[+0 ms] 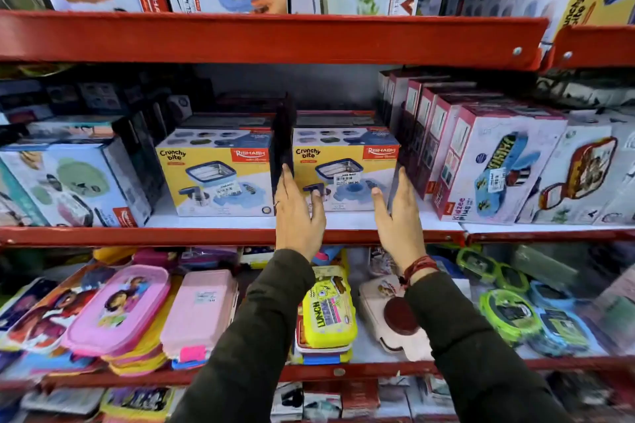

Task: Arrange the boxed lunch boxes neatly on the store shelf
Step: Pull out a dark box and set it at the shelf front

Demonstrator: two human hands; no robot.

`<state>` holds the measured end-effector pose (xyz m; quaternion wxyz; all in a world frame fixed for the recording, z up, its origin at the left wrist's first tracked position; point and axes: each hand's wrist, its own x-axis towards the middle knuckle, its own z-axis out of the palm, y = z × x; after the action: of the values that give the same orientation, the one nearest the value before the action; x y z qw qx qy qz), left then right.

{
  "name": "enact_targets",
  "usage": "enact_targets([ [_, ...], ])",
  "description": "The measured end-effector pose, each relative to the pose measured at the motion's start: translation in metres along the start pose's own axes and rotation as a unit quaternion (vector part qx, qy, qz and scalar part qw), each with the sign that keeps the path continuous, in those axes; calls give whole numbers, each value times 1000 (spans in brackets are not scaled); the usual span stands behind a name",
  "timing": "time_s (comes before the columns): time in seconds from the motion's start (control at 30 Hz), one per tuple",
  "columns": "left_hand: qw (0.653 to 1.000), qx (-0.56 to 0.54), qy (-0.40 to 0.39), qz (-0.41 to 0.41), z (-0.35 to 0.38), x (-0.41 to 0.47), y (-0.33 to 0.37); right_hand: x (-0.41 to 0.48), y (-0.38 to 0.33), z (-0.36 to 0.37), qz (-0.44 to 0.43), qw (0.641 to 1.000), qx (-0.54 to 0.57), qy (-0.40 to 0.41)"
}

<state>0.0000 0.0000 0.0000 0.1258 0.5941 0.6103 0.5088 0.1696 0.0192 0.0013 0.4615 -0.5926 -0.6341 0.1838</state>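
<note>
Two yellow "Crunchy bite" lunch box cartons stand side by side on the middle red shelf [206, 236]. The left carton [220, 172] is untouched. Both hands flank the right carton [343, 168]: my left hand [298, 209] lies flat against its left front corner, in the dark gap between the two cartons, and my right hand [398, 216] is flat by its right side. Fingers of both are straight and hold nothing. Whether the palms press the carton I cannot tell.
A slanted row of pink Kidzee Plus cartons [494, 161] stands right of the hands. White and blue cartons [68, 182] fill the left. More cartons sit on the top shelf [275, 34]. Loose plastic lunch boxes [117, 309] crowd the shelf below.
</note>
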Motion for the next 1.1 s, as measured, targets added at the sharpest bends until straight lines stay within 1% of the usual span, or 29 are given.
enact_targets([
  [0.13,998,26,-30,-51,1,7,-6,10,8,-4,42,997,-12,-59],
  [0.2,997,19,-41,-57,-3,6,-5,9,9,-7,47,997,8,-60],
  [0.27,998,9,-51,-42,-10,4,-3,5,8,-13,31,997,31,-55],
  [0.43,998,-10,-55,-16,-24,-4,-8,-6,11,-24,-15,999,35,-25],
  [0.57,996,-53,-60,31,-36,-5,-17,-8,10,-34,-33,997,64,-2],
  [0.7,991,-118,-45,48,-48,-7,-12,-7,6,-45,-51,994,101,4],
  [0.8,984,-171,-29,41,-53,-4,-2,-6,-1,-47,-44,987,149,44],
  [0.9,983,-169,-49,48,-57,1,1,-3,-8,-48,-21,976,202,80],
  [0.97,984,-153,-54,68,-58,3,4,0,-10,-50,-28,969,234,74],
  [1.03,987,-141,-32,76,-56,8,5,1,-10,-52,-27,965,259,42],
  [1.1,988,-131,-11,81,-52,14,7,3,-6,-49,-30,970,240,18],
])
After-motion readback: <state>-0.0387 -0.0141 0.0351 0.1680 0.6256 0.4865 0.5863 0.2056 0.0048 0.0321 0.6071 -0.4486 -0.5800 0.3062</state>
